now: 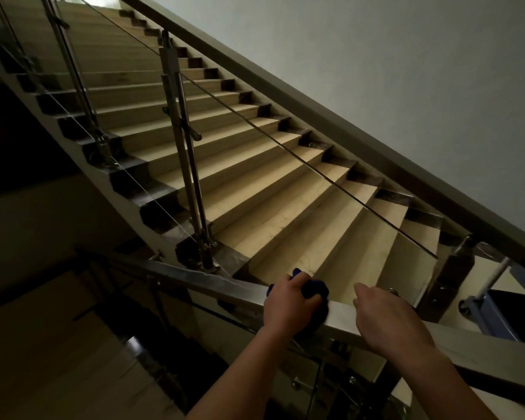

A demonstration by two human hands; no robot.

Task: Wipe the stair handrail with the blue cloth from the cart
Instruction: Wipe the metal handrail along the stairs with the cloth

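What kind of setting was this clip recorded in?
Most likely an indoor stairwell in a public or commercial building: tiled stairs rise past glass panels on steel posts, and the left hand presses a blue cloth on the handrail.

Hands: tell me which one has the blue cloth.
The left hand presses the bunched blue cloth onto the handrail; the right hand rests bare on the rail beside it.

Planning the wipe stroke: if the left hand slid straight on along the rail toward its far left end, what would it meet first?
Nothing, it seems: the rail ahead of the left hand and cloth looks bare, though dim.
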